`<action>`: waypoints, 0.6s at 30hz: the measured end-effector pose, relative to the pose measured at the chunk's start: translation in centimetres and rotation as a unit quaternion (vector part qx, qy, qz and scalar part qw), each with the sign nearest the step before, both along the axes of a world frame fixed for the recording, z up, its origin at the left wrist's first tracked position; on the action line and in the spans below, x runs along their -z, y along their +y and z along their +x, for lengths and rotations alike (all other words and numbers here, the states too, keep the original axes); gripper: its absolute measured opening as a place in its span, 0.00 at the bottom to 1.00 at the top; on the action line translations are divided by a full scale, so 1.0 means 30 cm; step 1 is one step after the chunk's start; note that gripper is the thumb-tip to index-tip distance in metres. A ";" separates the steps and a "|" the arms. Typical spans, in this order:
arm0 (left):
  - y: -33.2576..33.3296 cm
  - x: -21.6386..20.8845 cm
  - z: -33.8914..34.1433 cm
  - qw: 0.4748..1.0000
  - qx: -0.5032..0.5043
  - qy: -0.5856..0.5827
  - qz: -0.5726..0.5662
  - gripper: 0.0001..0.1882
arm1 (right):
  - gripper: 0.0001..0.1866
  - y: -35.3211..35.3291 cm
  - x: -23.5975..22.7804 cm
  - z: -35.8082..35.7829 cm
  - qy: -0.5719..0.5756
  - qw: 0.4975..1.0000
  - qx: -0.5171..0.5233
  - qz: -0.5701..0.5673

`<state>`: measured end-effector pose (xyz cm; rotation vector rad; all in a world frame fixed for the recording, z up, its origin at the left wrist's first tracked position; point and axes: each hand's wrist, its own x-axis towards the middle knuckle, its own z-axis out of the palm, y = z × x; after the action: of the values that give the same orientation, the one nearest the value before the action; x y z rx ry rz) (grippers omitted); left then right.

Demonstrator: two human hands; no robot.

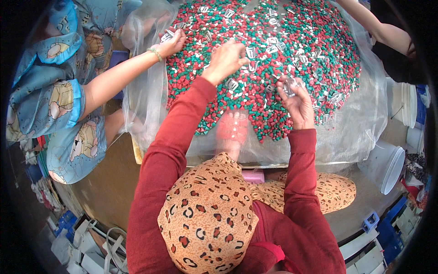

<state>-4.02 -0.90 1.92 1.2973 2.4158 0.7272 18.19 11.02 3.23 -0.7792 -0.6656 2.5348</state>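
Note:
Small red, green and white plastic pieces (255,98) cover a sheet in a wide loose heap. Clear and whitish plastic clips (272,49) lie scattered over them. My left hand (224,61) is over the middle of the heap with its fingers curled in; whatever they may pinch is hidden. Further right, my right hand (299,106) is closed around a few clear plastic clips (291,86), held just above the pieces. My foot in a pink sandal (232,127) rests at the near edge of the heap, between my arms.
A person in blue patterned clothes at the left reaches in, their hand (172,44) at the heap's edge. Another person's arm (388,32) is at the upper right. Translucent sheeting (351,132) borders the heap. White buckets (383,169) stand at the right.

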 end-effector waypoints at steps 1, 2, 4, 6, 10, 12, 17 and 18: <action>-0.018 -0.019 -0.017 0.997 0.006 -0.034 0.075 0.14 | 0.13 0.017 0.005 0.029 0.016 1.000 0.010 0.025; -0.033 -0.046 -0.009 0.984 -0.032 -0.130 0.119 0.14 | 0.14 0.024 -0.008 0.058 0.032 0.999 0.001 0.028; -0.059 -0.076 -0.016 0.985 -0.056 -0.153 0.061 0.13 | 0.11 0.031 -0.040 0.087 0.013 0.993 -0.024 0.115; -0.090 -0.052 -0.008 0.995 -0.052 0.086 0.010 0.12 | 0.07 0.035 -0.049 0.110 0.002 0.993 -0.040 0.110; -0.104 -0.041 -0.029 0.994 -0.052 -0.037 0.086 0.12 | 0.07 0.059 -0.008 0.119 -0.026 0.990 -0.120 0.063; -0.110 -0.043 -0.033 0.934 -0.053 -0.293 0.194 0.12 | 0.09 0.027 0.021 0.105 -0.075 0.990 -0.111 0.034; -0.145 -0.035 -0.023 0.492 0.001 -0.769 0.409 0.09 | 0.06 -0.050 0.102 0.027 -0.213 0.920 -0.148 0.293; -0.150 -0.031 -0.023 0.468 0.006 -0.779 0.418 0.09 | 0.09 -0.071 0.106 0.004 -0.270 0.857 -0.135 0.418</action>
<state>-4.72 -5.39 2.85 0.1963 0.3971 1.9525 18.30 8.89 0.05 -1.0836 -1.9955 1.8601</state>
